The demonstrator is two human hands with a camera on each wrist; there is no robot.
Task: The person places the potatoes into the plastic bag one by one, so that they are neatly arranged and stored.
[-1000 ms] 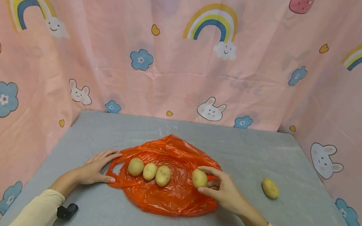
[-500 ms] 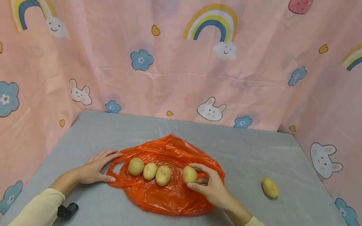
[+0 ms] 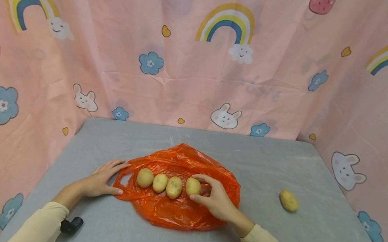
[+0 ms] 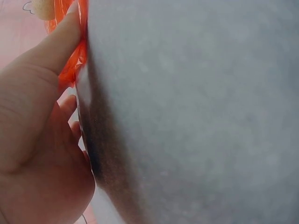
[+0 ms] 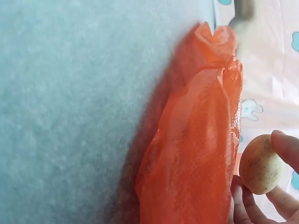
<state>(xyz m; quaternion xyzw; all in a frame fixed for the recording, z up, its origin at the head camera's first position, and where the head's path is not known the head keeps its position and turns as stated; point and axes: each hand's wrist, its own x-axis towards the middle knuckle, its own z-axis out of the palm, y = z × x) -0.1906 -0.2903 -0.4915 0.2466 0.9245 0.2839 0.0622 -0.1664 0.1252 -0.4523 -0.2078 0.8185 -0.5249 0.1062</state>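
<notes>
An orange plastic bag [image 3: 186, 218] lies spread on the grey table, three potatoes [image 3: 159, 183] in a row on it. My right hand [image 3: 219, 199] holds another potato [image 3: 193, 187] between thumb and fingers, just right of that row. The right wrist view shows this potato [image 5: 260, 164] speckled, gripped at its sides above the bag [image 5: 191, 154]. On the left, my left hand [image 3: 102, 180] rests with extended fingers and thumb on the bag's handle end. From the left wrist, the thumb of my left hand [image 4: 37, 102] lies against the orange film.
A single potato [image 3: 288, 200] lies on the grey table [image 3: 310, 238] to the right of the bag. A pink patterned curtain [image 3: 182, 95] encloses the table at the back and sides. Dark wrist mounts sit beneath both forearms.
My right hand has moved left over the bag with its potato, nearing the row of three. The left hand stays in place.
</notes>
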